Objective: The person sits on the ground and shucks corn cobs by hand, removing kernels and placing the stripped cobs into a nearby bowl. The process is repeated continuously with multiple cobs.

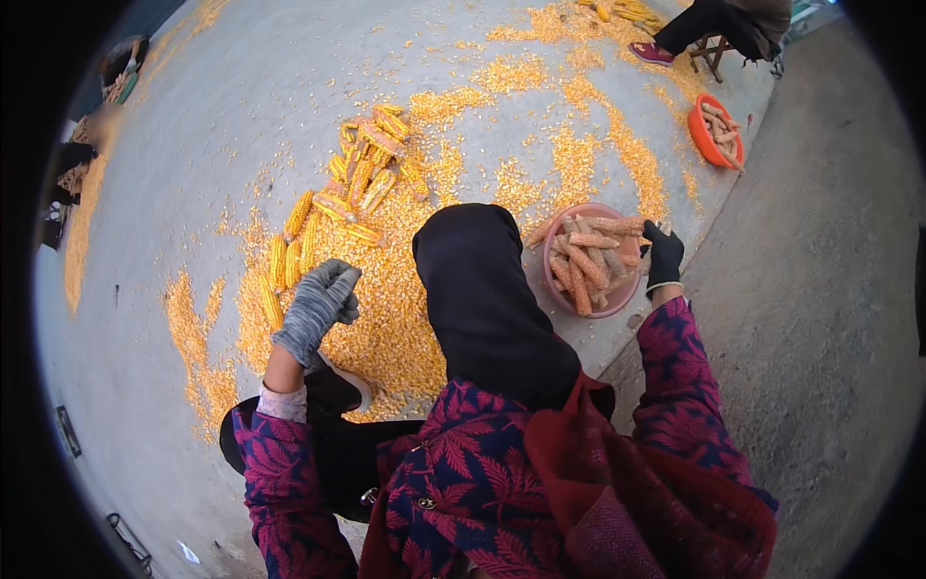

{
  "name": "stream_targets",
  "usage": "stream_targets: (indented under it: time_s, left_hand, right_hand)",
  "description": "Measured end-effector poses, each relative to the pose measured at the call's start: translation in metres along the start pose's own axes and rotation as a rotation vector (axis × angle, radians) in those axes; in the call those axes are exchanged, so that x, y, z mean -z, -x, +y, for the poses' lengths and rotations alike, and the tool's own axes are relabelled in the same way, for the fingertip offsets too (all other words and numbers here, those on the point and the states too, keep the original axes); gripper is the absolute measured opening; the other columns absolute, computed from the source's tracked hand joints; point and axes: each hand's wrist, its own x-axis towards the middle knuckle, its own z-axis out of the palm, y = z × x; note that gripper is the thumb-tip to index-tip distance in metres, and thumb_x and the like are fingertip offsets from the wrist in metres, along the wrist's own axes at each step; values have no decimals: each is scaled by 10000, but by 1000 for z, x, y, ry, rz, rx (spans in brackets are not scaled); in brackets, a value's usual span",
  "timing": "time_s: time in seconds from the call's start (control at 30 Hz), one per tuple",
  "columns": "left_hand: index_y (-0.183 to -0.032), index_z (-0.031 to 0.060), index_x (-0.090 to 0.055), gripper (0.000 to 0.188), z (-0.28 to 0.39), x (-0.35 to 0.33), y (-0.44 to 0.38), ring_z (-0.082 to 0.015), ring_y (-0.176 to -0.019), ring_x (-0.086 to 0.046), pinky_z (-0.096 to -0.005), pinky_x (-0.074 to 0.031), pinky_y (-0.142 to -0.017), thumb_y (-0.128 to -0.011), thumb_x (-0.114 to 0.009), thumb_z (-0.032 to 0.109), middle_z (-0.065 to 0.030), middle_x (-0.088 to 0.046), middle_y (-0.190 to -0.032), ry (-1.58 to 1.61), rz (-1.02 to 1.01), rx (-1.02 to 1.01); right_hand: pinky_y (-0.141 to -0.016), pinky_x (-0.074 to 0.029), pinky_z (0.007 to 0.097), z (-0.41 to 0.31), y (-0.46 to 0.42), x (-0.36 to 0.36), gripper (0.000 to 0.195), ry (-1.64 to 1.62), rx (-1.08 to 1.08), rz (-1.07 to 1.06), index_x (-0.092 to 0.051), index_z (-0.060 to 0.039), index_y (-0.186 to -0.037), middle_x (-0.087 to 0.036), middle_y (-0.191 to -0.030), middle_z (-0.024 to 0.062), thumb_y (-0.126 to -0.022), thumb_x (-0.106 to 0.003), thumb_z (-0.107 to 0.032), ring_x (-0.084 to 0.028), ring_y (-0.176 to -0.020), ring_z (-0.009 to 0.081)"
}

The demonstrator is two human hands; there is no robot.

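My left hand (318, 307), in a grey knitted glove, is held over the loose corn kernels (391, 318) with its fingers curled; nothing shows in it. Just beyond and to its left lie yellow ears of corn (293, 253). On the right, my right hand (663, 257) in a black glove is at the rim of a pink plastic basin (551, 286). Its fingers close on the end of a shelled corncob (615, 225), which lies across the basin's top. More bare corncobs (587, 264) fill the basin.
A heap of partly shelled ears (369, 159) lies ahead. Farther right stands an orange basin (698, 130) of cobs. A person (694, 29) sits on a folding stool at the upper right; others are at the left. Rough pavement (810, 253) borders the smooth concrete floor (304, 87).
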Motion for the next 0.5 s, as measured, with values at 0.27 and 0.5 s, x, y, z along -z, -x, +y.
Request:
stream_targets:
  time_s: [0.27, 0.5]
  left_hand:
    - [-983, 29, -557, 192, -11, -7, -15, -93, -565, -527, -245, -459, -537, -897, -556, 200, -15, -540, -688, -377, -65, -49]
    - [-1004, 51, -570, 205, -3, -10, -3, -199, -560, -552, -333, -456, -569, -876, -559, 211, -83, -560, -613, -867, -77, -220]
  right_hand:
    - [-500, -436, 337, 92, -21, 32, 187, -357, -366, 150, -606, -48, -914, -587, -718, 94, -810, -629, -202, -530, -561, 207]
    - [-549, -447, 348, 113, -25, 57, 246, -452, -309, 231, -601, -48, -928, -573, -751, 90, -809, -615, -262, -537, -615, 235]
